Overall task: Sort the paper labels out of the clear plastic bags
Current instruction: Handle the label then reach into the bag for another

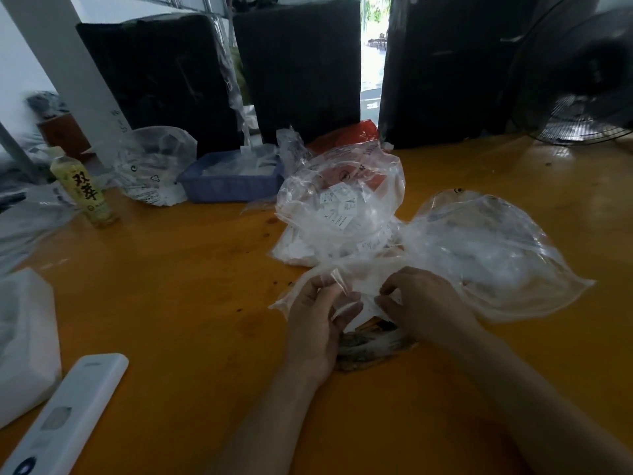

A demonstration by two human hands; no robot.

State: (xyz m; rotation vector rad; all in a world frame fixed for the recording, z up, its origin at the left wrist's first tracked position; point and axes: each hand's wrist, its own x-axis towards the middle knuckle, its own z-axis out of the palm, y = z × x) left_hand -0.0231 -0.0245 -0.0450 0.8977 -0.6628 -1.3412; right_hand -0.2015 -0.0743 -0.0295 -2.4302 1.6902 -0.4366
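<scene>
- Nearest the lens, left of the hands, a white remote (65, 414) is laid flat on the orange table (191, 289).
- One green bottle (82, 190) is stood far left of the hands; one blue tray (229, 181), probably kept for sorted labels, beyond them.
- A clear bag's (493, 255) mouth is pinched by the left hand (317, 323), fingers curled.
- A paper label (373, 305) is pinched by the right hand (424, 303), seemingly for extraction.
- Two puffed bags are counted behind the hands; loose labels (339, 205) are seen in the left one.

Left hand (317, 323): bare as I see it, no glove, ring or watch.
Right hand (423, 303): bare too, nothing on the fingers or wrist.
Forearms: both uncovered, no sleeve in my view.
</scene>
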